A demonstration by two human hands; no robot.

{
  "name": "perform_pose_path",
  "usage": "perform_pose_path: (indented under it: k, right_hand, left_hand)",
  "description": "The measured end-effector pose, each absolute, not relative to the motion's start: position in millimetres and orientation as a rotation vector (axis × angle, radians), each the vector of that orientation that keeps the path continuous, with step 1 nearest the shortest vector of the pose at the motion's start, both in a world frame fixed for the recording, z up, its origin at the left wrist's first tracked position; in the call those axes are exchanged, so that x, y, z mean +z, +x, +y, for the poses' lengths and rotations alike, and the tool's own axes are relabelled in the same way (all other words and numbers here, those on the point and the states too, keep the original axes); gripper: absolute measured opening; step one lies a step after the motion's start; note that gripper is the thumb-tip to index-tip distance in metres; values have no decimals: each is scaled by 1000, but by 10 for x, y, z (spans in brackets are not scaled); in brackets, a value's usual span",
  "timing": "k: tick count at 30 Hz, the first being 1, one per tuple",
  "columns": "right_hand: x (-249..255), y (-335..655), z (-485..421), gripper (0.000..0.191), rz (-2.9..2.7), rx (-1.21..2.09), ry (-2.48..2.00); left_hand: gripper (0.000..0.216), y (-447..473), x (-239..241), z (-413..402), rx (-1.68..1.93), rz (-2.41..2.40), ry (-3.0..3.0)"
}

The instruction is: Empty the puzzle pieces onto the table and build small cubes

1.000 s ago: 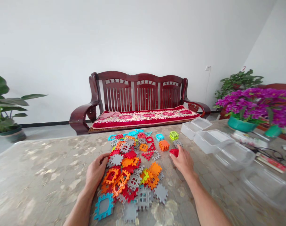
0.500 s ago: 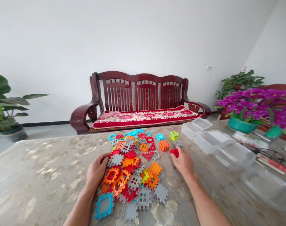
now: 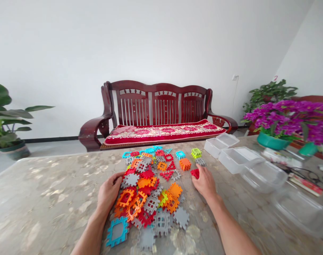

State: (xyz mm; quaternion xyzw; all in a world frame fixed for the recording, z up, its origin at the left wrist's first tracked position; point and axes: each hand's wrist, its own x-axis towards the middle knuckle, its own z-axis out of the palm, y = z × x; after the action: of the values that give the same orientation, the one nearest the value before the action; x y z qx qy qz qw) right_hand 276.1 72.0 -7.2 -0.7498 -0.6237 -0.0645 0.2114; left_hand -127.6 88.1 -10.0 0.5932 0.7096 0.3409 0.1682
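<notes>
A loose heap of notched plastic interlocking tiles (image 3: 152, 204) in red, orange, grey, blue and lime lies on the table. At its left edge rests my left hand (image 3: 108, 191), loosely curved, thumb apart from the forefinger and no tile visible in it. My right hand (image 3: 205, 183), right of the heap, grips a red tile (image 3: 195, 173) between thumb and fingers, low over the tabletop or on it. Just beyond stand small stacks: orange tiles (image 3: 185, 164), grey tiles (image 3: 200, 162), blue tiles (image 3: 180, 154) and lime tiles (image 3: 196, 152).
Clear plastic boxes (image 3: 233, 163) and transparent lids (image 3: 265, 176) lie to the right. Past them are glasses (image 3: 311, 177) and purple flowers in a green pot (image 3: 273, 141). A wooden bench (image 3: 161, 106) stands behind the table (image 3: 57, 187).
My right hand has shifted slightly left and toward me with the red tile, which now sits lower, near the table. My left hand has stayed in place.
</notes>
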Motion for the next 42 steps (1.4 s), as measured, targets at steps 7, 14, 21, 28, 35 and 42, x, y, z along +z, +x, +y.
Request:
perform_pose_path:
  k: [7, 14, 21, 28, 35, 42]
  right_hand:
    - [-103, 2771, 684, 50, -1734, -178, -2023]
    - [-7, 2718, 665, 40, -1725, -285, -1771]
    - [79, 2332, 501, 48, -2061, 60, -1315]
    - [243, 1978, 268, 105, -2537, 404, -1062]
    - [172, 1862, -4, 111, -2711, 473, -1092]
    - [97, 1937, 117, 76, -2456, 279, -1220]
  left_hand:
    - [36, -1268, -112, 882, 1010, 2005, 1672]
    - [40, -1257, -137, 889, 1069, 1881, 1665]
    - [50, -1217, -81, 844, 1108, 1720, 1640]
    - [58, -1139, 58, 731, 1039, 1656, 1908]
    - [78, -859, 320, 487, 646, 1629, 2444]
    - [118, -463, 220, -111, 333, 1292, 2700]
